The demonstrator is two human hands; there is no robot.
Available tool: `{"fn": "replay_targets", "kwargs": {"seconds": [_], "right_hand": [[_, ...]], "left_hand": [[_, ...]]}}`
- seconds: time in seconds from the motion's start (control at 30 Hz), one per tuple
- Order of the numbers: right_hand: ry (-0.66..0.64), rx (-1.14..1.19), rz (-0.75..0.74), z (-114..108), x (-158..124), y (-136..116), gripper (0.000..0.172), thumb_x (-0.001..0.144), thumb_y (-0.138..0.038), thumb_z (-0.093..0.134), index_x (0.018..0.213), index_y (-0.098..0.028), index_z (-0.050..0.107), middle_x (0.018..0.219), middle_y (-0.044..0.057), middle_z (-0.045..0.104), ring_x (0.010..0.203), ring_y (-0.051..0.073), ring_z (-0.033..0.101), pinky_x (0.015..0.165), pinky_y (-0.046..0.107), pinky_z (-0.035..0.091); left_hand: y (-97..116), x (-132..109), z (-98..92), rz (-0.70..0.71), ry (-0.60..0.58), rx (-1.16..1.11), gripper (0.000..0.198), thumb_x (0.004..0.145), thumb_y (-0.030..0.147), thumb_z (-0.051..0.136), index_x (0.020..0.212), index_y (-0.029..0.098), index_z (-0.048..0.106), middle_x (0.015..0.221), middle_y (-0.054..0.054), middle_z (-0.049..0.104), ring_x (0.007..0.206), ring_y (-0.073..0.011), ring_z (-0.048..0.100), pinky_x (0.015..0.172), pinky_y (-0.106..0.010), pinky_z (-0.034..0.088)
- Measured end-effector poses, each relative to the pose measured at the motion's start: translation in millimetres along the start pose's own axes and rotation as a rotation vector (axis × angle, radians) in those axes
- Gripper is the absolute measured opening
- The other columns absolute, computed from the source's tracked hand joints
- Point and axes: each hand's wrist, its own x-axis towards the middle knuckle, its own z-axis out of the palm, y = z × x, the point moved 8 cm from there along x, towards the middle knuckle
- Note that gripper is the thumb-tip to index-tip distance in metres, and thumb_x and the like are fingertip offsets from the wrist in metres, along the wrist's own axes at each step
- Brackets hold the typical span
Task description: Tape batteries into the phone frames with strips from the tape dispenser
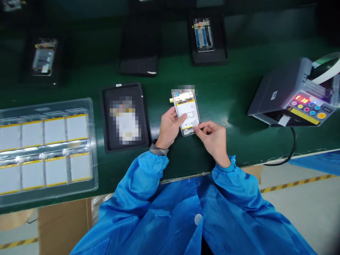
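An opened phone with a white battery in its frame and a bare circuit board at the top is held over the green bench. My left hand grips its left side, fingers behind and thumb lying on the battery. At the lower right corner, my right hand is closed, thumb and forefinger pinching at the phone's edge. Whether a small part sits between those fingertips cannot be made out. Left of my left hand lies a black tray with a blurred-out phone-like item in it.
A clear plastic tray of white batteries stands at the left. A tape dispenser with a lit display is at the right, its cable running over the bench edge. Farther back are black trays, two bearing opened phones.
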Motion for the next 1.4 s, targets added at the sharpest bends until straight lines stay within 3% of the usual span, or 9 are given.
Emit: {"fn": "replay_targets", "kwargs": {"seconds": [0.2, 0.3, 0.47, 0.53, 0.67, 0.9, 1.07, 1.23, 1.4], "right_hand": [[-0.001, -0.134, -0.049, -3.1, 2.4, 1.2, 0.027, 0.082, -0.043, 0.075, 0.084, -0.02, 0.061, 0.055, -0.006, 0.048, 0.049, 0.01, 0.039, 0.051, 0.026, 0.031], [0.022, -0.142, -0.087, -9.7, 6.3, 0.7, 0.038, 0.075, -0.042, 0.083, 0.097, -0.021, 0.059, 0.066, -0.006, 0.056, 0.056, 0.011, 0.049, 0.055, 0.025, 0.04], [-0.29, 0.126, -0.003, 11.8, 15.3, 0.8, 0.046, 0.075, -0.051, 0.084, 0.098, -0.022, 0.057, 0.093, 0.004, 0.073, 0.066, 0.015, 0.063, 0.054, 0.027, 0.05], [-0.378, 0.218, 0.027, 18.9, 19.0, -3.2, 0.046, 0.075, -0.055, 0.084, 0.089, -0.022, 0.056, 0.088, 0.004, 0.074, 0.065, 0.016, 0.065, 0.051, 0.026, 0.05], [-0.408, 0.226, 0.004, 18.5, 27.8, -14.1, 0.049, 0.079, -0.065, 0.077, 0.076, -0.02, 0.057, 0.066, 0.001, 0.067, 0.05, 0.013, 0.058, 0.042, 0.024, 0.04], [-0.621, 0.16, 0.017, 30.4, 28.0, -22.0, 0.052, 0.071, -0.052, 0.088, 0.096, -0.019, 0.056, 0.07, 0.0, 0.072, 0.05, 0.013, 0.063, 0.045, 0.023, 0.048], [-0.635, 0.178, -0.015, 45.6, 37.5, -24.4, 0.049, 0.078, -0.053, 0.082, 0.102, -0.017, 0.058, 0.076, 0.004, 0.075, 0.05, 0.014, 0.065, 0.043, 0.023, 0.051], [-0.587, 0.244, -0.09, 72.4, 47.3, -39.0, 0.052, 0.082, -0.061, 0.076, 0.103, -0.017, 0.059, 0.078, 0.006, 0.075, 0.049, 0.016, 0.065, 0.037, 0.026, 0.052], [-0.577, 0.318, -0.125, 109.6, 59.8, -62.2, 0.051, 0.08, -0.06, 0.079, 0.099, -0.018, 0.058, 0.071, 0.003, 0.072, 0.046, 0.015, 0.064, 0.038, 0.024, 0.052]], "left_hand": [[-1.8, -0.2, -1.7, -0.022, 0.0, -0.024, 0.053, 0.074, 0.035, 0.089, 0.117, 0.015, 0.066, 0.125, -0.015, 0.073, 0.121, -0.0337, 0.068, 0.102, -0.047, 0.057], [-2.3, -0.9, -0.5, -0.038, -0.019, -0.038, 0.054, 0.073, 0.036, 0.09, 0.117, 0.015, 0.067, 0.126, -0.015, 0.073, 0.121, -0.0332, 0.068, 0.103, -0.047, 0.056], [1.6, -3.9, 5.4, -0.026, -0.071, -0.023, 0.055, 0.075, 0.038, 0.089, 0.12, 0.016, 0.067, 0.129, -0.013, 0.073, 0.12, -0.0313, 0.068, 0.102, -0.044, 0.056], [4.1, -5.4, 7.7, -0.02, -0.091, -0.023, 0.055, 0.075, 0.037, 0.09, 0.12, 0.016, 0.068, 0.129, -0.013, 0.073, 0.119, -0.0306, 0.069, 0.103, -0.043, 0.056], [8.0, -6.8, 9.5, -0.041, -0.114, -0.069, 0.053, 0.074, 0.033, 0.091, 0.119, 0.015, 0.068, 0.128, -0.014, 0.073, 0.115, -0.0297, 0.071, 0.103, -0.044, 0.056], [16.3, -2.3, -1.5, -0.035, -0.064, -0.062, 0.055, 0.069, 0.037, 0.093, 0.114, 0.015, 0.069, 0.125, -0.014, 0.074, 0.117, -0.0307, 0.07, 0.103, -0.044, 0.056], [29.4, -0.5, -8.4, 0.035, -0.044, -0.008, 0.054, 0.071, 0.039, 0.091, 0.114, 0.015, 0.069, 0.126, -0.014, 0.074, 0.117, -0.0307, 0.07, 0.103, -0.044, 0.055], [62.0, -0.2, -24.2, 0.123, -0.013, 0.107, 0.055, 0.076, 0.04, 0.088, 0.119, 0.015, 0.067, 0.124, -0.014, 0.074, 0.113, -0.0291, 0.072, 0.099, -0.041, 0.057], [86.5, 1.2, -53.1, 0.004, -0.063, 0.312, 0.061, 0.074, 0.041, 0.089, 0.122, 0.014, 0.063, 0.107, -0.013, 0.078, 0.085, -0.0247, 0.076, 0.069, -0.034, 0.063]]}}
